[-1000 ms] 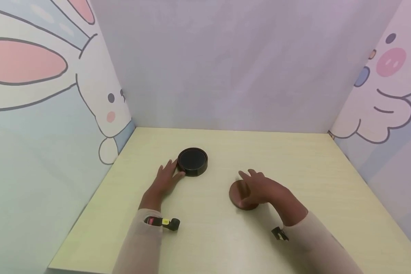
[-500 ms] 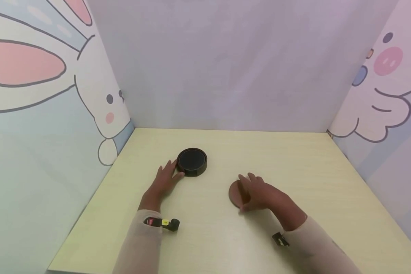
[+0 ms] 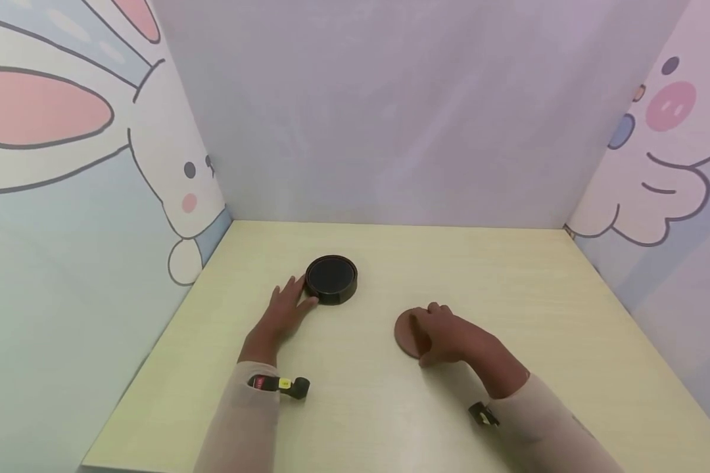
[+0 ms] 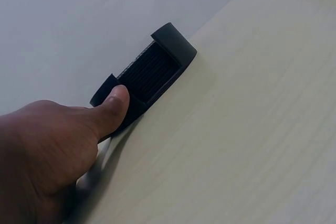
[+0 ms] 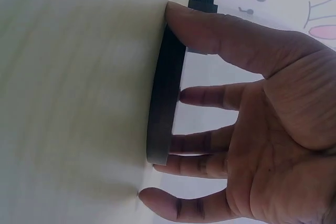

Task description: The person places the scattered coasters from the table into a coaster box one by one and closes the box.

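A round black coaster holder (image 3: 331, 279) stands on the table left of centre. Through the slot in its front wall, ribbed dark layers (image 4: 150, 72) show in the left wrist view. My left hand (image 3: 281, 314) holds its left side, thumb on the front wall beside the slot; the fingertips are hidden in the left wrist view. To the right, a round brown coaster (image 3: 405, 334) lies beneath my right hand (image 3: 452, 335). Thumb and fingers grip it at its edges, and the palm stays above it. The right wrist view shows the coaster (image 5: 164, 98) as a dark, thin edge.
The pale wooden table (image 3: 355, 407) meets a plain grey back wall (image 3: 390, 118). Side walls with cartoon animals, a rabbit (image 3: 177, 151) at left and a pink-cheeked one (image 3: 680, 164) at right, close it in. Small cameras are strapped at both wrists.
The right hand's fingers have drawn down and inward onto the coaster, and its thumb has moved to the near edge. The left hand and the coaster holder have stayed put.
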The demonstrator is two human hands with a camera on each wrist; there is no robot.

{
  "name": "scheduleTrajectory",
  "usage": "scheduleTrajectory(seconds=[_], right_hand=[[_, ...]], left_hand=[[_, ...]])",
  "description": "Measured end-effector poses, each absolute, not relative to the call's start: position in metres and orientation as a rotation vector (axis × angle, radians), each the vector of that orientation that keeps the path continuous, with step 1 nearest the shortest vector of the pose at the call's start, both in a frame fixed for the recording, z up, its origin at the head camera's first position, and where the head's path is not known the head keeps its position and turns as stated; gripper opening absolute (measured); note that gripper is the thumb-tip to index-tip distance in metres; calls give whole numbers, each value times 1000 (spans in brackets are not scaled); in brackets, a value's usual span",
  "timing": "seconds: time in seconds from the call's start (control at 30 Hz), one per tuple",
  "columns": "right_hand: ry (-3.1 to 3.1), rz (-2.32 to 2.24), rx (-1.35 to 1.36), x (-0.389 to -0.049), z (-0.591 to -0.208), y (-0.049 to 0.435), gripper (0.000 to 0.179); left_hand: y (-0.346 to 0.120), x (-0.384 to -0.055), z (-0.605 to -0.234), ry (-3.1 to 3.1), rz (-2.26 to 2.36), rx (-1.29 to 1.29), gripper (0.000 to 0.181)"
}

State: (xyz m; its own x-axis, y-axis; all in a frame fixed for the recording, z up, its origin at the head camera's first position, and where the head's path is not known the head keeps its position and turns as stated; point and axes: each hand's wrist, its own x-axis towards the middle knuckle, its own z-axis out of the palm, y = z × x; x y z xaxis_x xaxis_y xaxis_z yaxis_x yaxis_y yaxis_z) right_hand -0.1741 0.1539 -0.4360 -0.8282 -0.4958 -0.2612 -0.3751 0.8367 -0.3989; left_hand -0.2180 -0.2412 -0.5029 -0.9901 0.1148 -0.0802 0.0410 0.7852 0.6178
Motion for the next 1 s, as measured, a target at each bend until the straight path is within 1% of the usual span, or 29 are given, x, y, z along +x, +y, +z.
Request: scheduleTrajectory(seconds=[0.6, 0.87, 1.0], right_hand=[[2646, -550, -721, -174, -438, 151, 82], [2672, -526, -727, -176, -437, 150, 80], [2683, -552, -789, -178, -438, 152, 71]], left_hand=[[-244, -216, -503, 2879, 972, 167, 81], [-244, -216, -503, 2875, 975, 154, 81], [-243, -216, -501, 2869, 982, 148, 82]])
